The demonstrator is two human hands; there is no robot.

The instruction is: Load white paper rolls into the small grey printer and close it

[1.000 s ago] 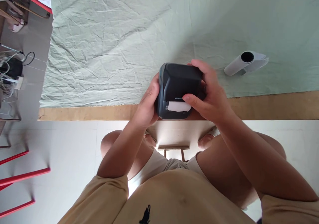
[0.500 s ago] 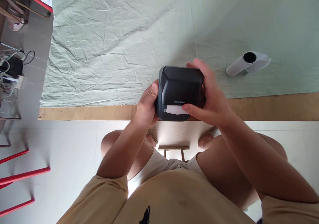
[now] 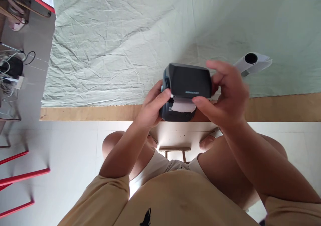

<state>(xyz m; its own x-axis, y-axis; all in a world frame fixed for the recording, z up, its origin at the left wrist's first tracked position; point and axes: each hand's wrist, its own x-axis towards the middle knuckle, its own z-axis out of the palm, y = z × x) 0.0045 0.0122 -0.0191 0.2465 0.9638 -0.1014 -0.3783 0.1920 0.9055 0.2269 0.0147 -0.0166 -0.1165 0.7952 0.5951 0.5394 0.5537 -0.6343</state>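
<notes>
A small black label printer [image 3: 187,85] stands at the near edge of the table, with a white strip of paper [image 3: 183,106] showing at its front slot. Its lid sits slightly raised above the base. My left hand [image 3: 152,107] grips the printer's left side, thumb on the front corner. My right hand [image 3: 225,95] wraps the right side, thumb under the lid's front edge above the paper and fingers curled at the back. A white paper roll [image 3: 248,62] with a dark core lies on the cloth to the right, partly behind my right hand.
A wrinkled pale green cloth [image 3: 120,42] covers the wooden table [image 3: 276,107]. Cables and a dark device [image 3: 11,68] lie on the floor at the left. Red metal frame bars [image 3: 22,177] stand at lower left. My knees are under the table edge.
The printer's lid has lifted and the printer has shifted slightly right. My right hand moved right and its fingers loosened; my left thumb came round onto the front corner.
</notes>
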